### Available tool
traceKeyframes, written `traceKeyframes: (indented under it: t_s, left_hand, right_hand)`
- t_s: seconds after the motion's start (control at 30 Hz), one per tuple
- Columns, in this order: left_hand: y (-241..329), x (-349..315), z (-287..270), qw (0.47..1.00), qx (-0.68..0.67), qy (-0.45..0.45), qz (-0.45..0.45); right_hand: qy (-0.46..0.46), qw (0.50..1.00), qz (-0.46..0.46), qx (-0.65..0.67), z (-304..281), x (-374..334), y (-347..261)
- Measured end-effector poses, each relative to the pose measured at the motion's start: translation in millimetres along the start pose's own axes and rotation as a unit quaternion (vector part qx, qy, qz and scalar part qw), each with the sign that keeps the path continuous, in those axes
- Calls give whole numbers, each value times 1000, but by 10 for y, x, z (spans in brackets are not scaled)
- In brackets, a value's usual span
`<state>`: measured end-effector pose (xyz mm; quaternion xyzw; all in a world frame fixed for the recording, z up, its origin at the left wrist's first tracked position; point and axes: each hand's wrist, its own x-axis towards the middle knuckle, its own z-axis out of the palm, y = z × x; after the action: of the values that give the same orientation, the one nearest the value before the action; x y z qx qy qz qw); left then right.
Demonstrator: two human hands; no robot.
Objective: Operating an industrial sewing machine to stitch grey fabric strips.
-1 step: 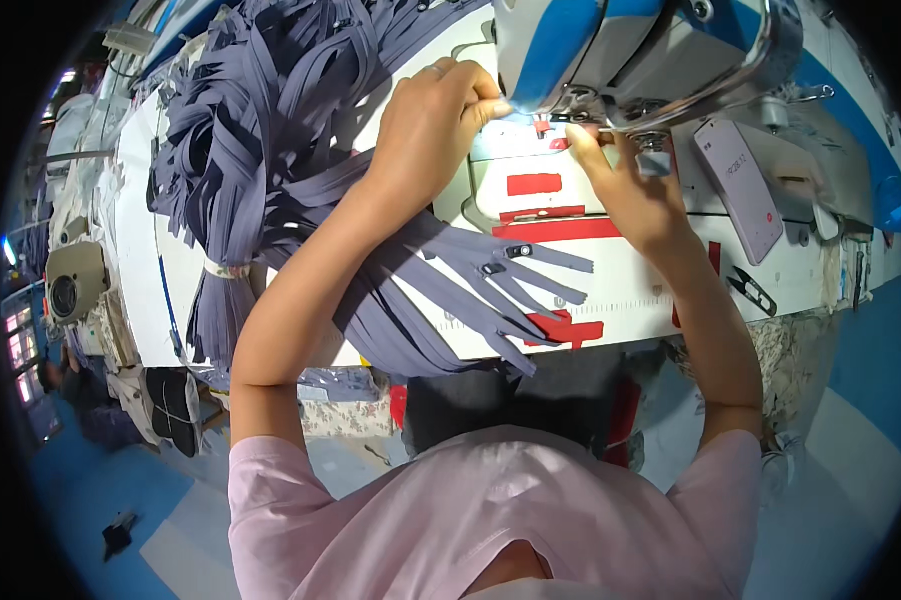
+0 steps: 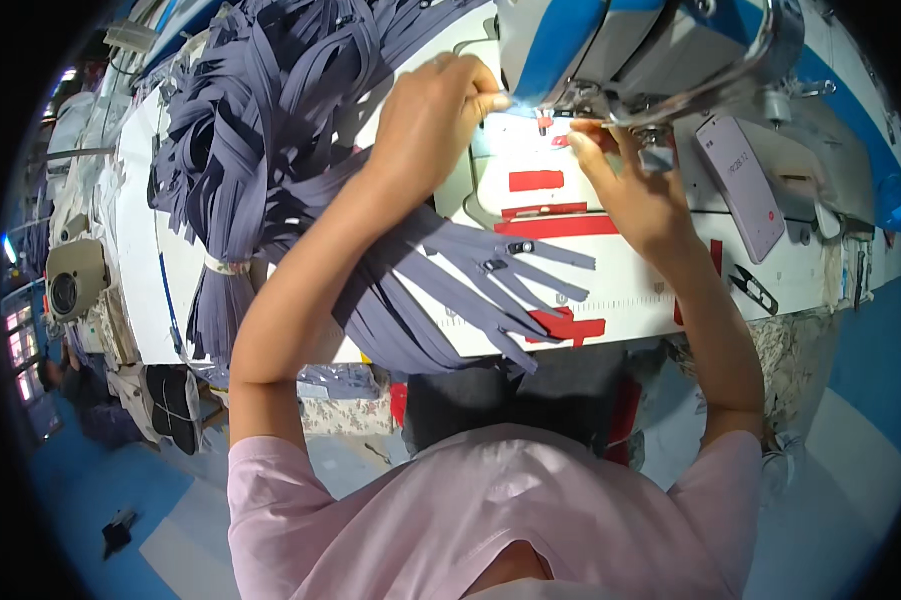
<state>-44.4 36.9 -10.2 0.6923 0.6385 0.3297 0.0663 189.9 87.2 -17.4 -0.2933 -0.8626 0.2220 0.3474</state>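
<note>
Both my hands are at the needle area of a blue and white sewing machine [image 2: 550, 50], under its bright lamp. My left hand [image 2: 435, 120] is left of the needle, thumb and index finger pinched together; glare hides what is between them. My right hand [image 2: 630, 190] is right of the presser foot [image 2: 545, 122], its thumb and fingers drawn close together. Whatever it grips is too small to make out. Under my left forearm lies a large bundle of grey-purple zipper tapes [image 2: 240, 150], loose ends fanning toward me. Two dark zipper sliders [image 2: 518, 247] show on these ends.
Red tape strips [image 2: 536, 181] mark the white machine table [image 2: 630, 290]. A pale phone [image 2: 740, 185] lies to the right, with black thread snips [image 2: 755, 290] nearer the front edge. A pale band [image 2: 227, 267] ties the bundle at the left.
My right thumb has shifted very slightly toward me. My left hand and the zipper tapes stay practically where they were.
</note>
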Motion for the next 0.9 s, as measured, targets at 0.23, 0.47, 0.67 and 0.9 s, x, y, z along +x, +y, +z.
traceKeyframes:
  t_s: [0.23, 0.47, 0.67, 0.9]
  left_hand:
    - [179, 27, -591, 985, 100, 82, 111]
    - [748, -813, -226, 993, -18, -105, 51]
    - [540, -507, -170, 997, 5, -66, 32]
    - [442, -345, -142, 998, 18, -42, 32]
  right_hand:
    - [-134, 990, -25, 30, -360, -390, -420]
    - [-99, 992, -73, -9, -260, -581, -352]
    - [-22, 984, -135, -112, -56, -272, -152]
    - [-60, 996, -25, -54, 121, -100, 62]
